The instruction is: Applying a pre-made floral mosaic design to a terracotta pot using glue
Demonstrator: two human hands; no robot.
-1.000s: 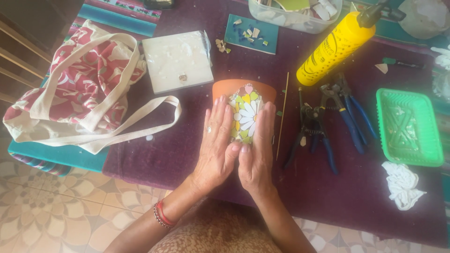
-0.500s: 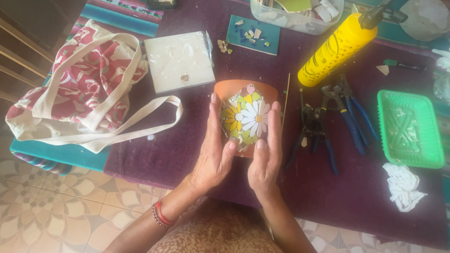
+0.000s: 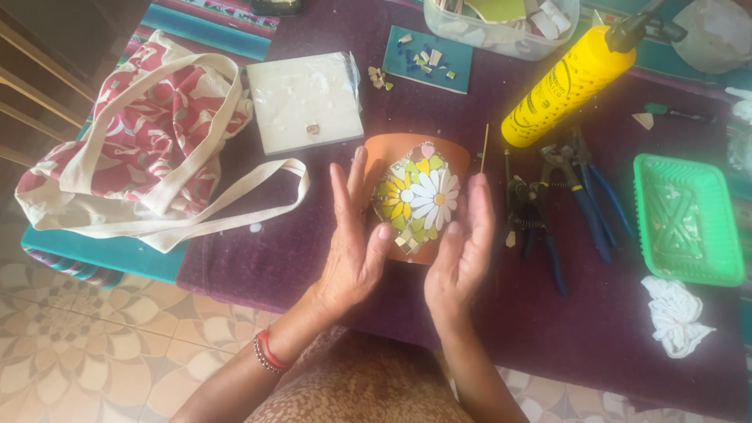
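Note:
A terracotta flower pot [image 3: 417, 196] lies on its side over the purple cloth, held between both my hands. Its upper face carries a mosaic of a white daisy, a yellow flower and green pieces. My left hand [image 3: 352, 239] cups the pot's left side, thumb on the lower mosaic edge. My right hand [image 3: 464, 243] presses against the pot's right side, fingers straight. A red and beaded bracelet sits on my left wrist.
A floral tote bag [image 3: 141, 137] lies left, a white tile [image 3: 305, 102] behind the pot. A yellow glue bottle [image 3: 576, 78], blue-handled nippers [image 3: 564, 211], a thin stick [image 3: 484, 149], a green tray [image 3: 689, 219], a white rag [image 3: 674, 313], a teal tile [image 3: 429, 59] with shards, and a tub of tile pieces [image 3: 501, 23] surround it.
My hands slid apart from on top of the mosaic to the pot's sides, uncovering the daisy pattern. The pot tipped slightly toward me.

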